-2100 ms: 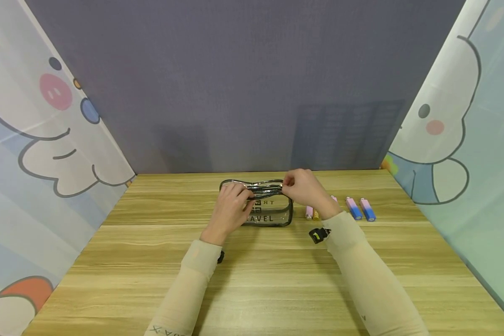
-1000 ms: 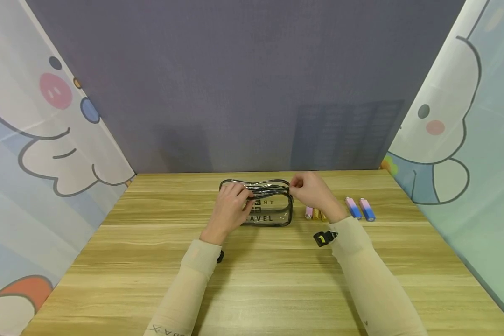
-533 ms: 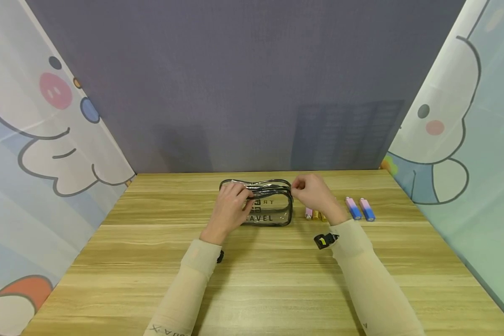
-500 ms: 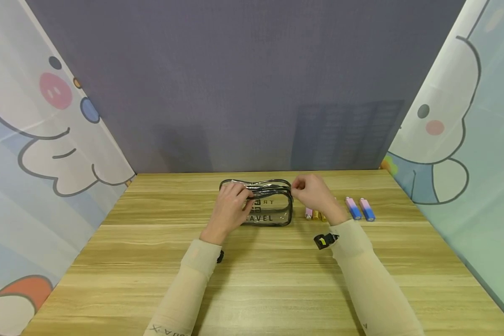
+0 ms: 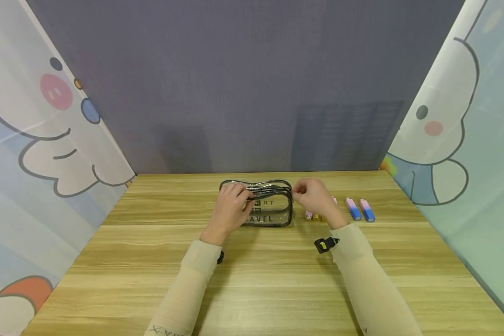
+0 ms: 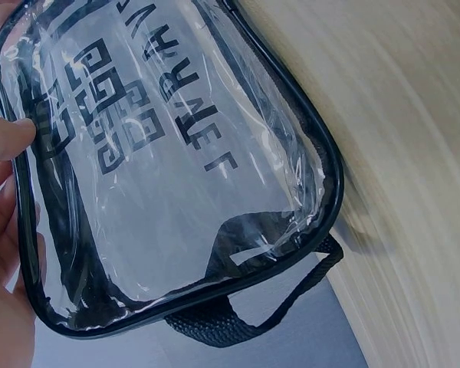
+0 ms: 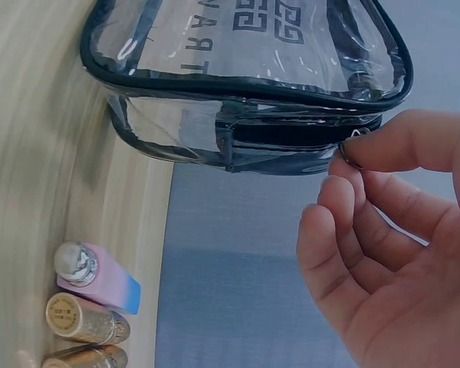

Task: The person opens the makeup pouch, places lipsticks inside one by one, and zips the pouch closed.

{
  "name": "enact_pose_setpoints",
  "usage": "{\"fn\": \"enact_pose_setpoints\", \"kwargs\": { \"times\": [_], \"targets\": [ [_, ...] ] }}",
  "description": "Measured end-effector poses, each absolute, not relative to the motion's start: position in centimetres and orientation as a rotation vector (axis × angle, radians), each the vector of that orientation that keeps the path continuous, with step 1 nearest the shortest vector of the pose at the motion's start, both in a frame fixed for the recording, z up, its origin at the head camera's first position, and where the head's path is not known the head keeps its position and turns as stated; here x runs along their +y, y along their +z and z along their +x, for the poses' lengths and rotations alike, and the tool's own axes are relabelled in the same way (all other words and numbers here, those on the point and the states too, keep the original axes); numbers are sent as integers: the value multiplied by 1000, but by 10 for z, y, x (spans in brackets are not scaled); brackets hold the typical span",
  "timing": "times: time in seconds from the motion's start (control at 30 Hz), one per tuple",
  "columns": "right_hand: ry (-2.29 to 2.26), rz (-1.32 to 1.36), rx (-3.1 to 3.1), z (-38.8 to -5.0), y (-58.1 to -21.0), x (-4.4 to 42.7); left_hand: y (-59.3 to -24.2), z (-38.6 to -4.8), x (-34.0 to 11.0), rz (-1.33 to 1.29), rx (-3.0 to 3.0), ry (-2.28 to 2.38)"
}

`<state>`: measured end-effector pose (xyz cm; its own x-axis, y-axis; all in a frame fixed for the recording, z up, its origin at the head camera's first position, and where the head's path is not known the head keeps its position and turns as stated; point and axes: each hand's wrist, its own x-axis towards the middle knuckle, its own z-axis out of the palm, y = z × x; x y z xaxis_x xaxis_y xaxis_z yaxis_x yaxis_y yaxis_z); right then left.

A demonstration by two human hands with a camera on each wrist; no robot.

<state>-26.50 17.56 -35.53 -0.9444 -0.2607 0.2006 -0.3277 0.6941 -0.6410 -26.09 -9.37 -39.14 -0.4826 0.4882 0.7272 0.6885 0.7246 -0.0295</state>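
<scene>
A clear toiletry pouch (image 5: 273,210) with black piping and black TRAVEL lettering stands upright on the table. My left hand (image 5: 231,205) grips its top edge, the thumb (image 6: 11,140) on the lettered face and the other fingers behind. At the pouch's right end, my right hand (image 5: 315,198) pinches the zipper pull (image 7: 351,153) between thumb and forefinger. In the right wrist view, the zipper runs down onto the side panel, where a black strip (image 7: 284,135) shows. A black webbing handle loop (image 6: 230,326) hangs from the pouch's other end in the left wrist view.
Two pink-and-blue bottles (image 5: 360,209) lie right of my right hand on the wooden table (image 5: 260,280). Partly hidden under that hand are a pink-and-blue roll-on bottle (image 7: 100,276) and gold-capped tubes (image 7: 84,318). A grey panel (image 5: 252,93) stands behind.
My right hand has moved right along the pouch's top with the zipper pull, then slightly down at the right corner. The left hand has stayed in place on the pouch.
</scene>
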Motion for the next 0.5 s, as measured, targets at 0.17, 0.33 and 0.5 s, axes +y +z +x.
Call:
{"fn": "enact_pose_setpoints", "kwargs": {
  "times": [0.17, 0.33, 0.5],
  "targets": [
    [1102, 472, -2814, -265, -357, 176, -391, -261, -93, -890, -2179, -360],
    [1089, 468, -2832, -266, -358, 176, -391, -260, -93, -890, -2176, -361],
    [1080, 459, -2837, -267, -360, 177, -390, -260, -93, -890, -2175, -353]
  ]
}}
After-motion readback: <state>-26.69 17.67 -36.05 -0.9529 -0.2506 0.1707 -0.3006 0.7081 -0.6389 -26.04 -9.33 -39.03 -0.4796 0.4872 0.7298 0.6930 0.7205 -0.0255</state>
